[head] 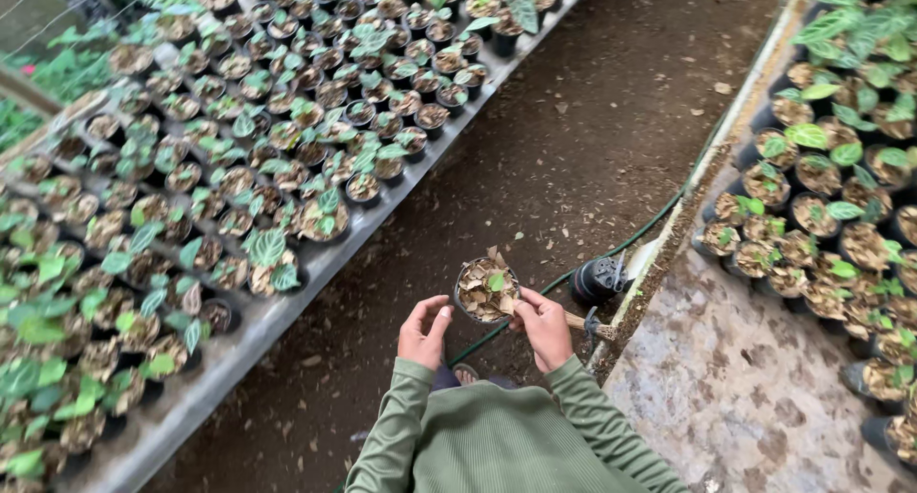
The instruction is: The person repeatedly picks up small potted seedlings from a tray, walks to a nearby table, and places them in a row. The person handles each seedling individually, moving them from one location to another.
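Note:
A small black pot (485, 289), filled with dry leaf bits and one tiny green seedling, is held up over the dirt path between both hands. My left hand (423, 332) grips its left rim with the fingertips, thumb raised. On the right rim sits my right hand (543, 329), from under which a wooden-handled tool (585, 324) sticks out to the right. Both arms wear green ribbed sleeves.
A long bench (287, 307) on the left carries several rows of potted seedlings. More pots (841, 197) stand on the ground at the right behind a concrete kerb (659, 254). A black pot (599, 280) lies tipped beside a green hose (630, 240) on the path.

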